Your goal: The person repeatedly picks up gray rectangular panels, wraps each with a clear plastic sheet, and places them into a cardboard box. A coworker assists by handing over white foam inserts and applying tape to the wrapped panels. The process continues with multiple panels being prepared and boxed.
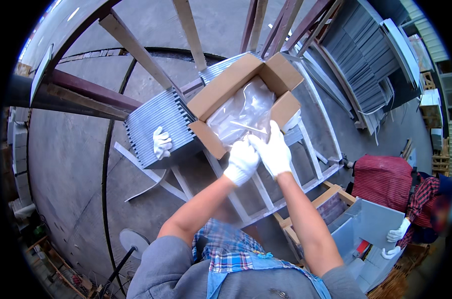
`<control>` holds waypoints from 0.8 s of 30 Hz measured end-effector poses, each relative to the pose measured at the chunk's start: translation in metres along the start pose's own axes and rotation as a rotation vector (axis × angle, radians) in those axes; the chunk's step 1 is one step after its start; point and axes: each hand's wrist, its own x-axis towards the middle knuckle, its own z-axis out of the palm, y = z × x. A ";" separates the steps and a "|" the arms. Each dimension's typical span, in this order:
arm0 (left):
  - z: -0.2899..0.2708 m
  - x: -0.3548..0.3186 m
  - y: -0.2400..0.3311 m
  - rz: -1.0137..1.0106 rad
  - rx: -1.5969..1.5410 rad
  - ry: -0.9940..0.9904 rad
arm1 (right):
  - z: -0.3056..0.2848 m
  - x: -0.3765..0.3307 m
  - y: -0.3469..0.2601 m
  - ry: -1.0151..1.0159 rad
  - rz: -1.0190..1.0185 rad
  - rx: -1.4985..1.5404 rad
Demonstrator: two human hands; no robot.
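Both my hands wear white gloves and meet at the near side of an open cardboard box (227,91). Inside the box lies a clear plastic bag (236,112), loosely crumpled, and what it contains is hard to make out. A thin white strip (248,127) crosses the plastic just beyond my fingers. My left hand (243,160) is closed, its fingertips curled in at the bag's near edge; what they pinch is hidden. Beside it, my right hand (274,152) has its fingers stretched toward the right flap and its thumb apart, touching the left hand's fingertips.
Left of the box, a spare white glove (161,143) lies on a stack of ribbed grey panels (153,124). A metal frame (330,169) stands beneath. At lower right, a co-worker's gloved hand (398,231) touches a grey sheet-metal case (373,219). Upright beams (188,35) rise beyond.
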 end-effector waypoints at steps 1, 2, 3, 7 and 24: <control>0.001 -0.003 0.003 -0.020 -0.033 0.002 | 0.001 0.011 -0.006 -0.028 0.023 -0.059; -0.001 -0.005 0.005 -0.044 -0.058 0.007 | 0.004 0.024 -0.011 -0.060 0.037 -0.117; -0.003 -0.008 0.007 -0.068 -0.083 0.012 | 0.008 0.032 -0.013 -0.091 0.051 -0.175; -0.041 0.006 0.015 -0.318 -0.269 -0.107 | 0.037 0.049 0.060 0.002 0.036 0.217; -0.048 0.092 0.039 -0.851 -0.980 -0.309 | -0.005 -0.009 0.062 0.154 0.094 0.896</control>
